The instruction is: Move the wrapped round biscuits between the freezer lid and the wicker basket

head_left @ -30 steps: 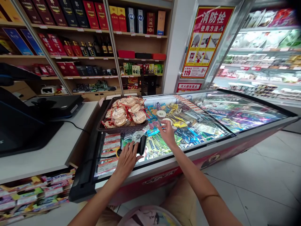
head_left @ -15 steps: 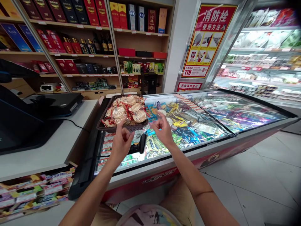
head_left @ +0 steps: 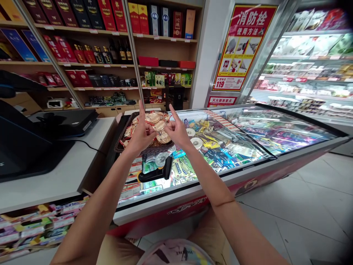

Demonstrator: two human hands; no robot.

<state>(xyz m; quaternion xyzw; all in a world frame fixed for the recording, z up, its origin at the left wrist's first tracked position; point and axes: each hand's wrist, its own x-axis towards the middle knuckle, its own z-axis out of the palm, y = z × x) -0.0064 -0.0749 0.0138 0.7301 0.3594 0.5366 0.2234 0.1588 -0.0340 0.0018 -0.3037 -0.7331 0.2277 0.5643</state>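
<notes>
My left hand [head_left: 142, 135] is raised over a dark woven basket [head_left: 119, 146] of round wrapped crackers [head_left: 162, 137]. Its index finger points up, its thumb reaches inward, and the other fingers are curled. Opposite it, my right hand [head_left: 177, 132] makes a mirrored shape above the basket's right side, index finger up and thumb inward. The two thumbs come near each other with a small gap between. Nothing is held in either hand. Below them, a black handheld scanner [head_left: 156, 174] lies on the freezer's glass top [head_left: 129, 197]. Part of the basket is hidden behind my hands.
The chest freezer [head_left: 248, 167] stretches right, with packaged ice creams [head_left: 209, 140] under the glass. At left is a counter [head_left: 59, 162] with a dark checkout machine [head_left: 24, 136] and a cable. Shelves of boxed bottles [head_left: 91, 14] stand behind. Candy packs [head_left: 46, 224] fill a lower rack.
Both hands have moved up and forward, from the basket's front edge to above the crackers, and closer together. The index fingers now point upward. The scanner is now more fully visible.
</notes>
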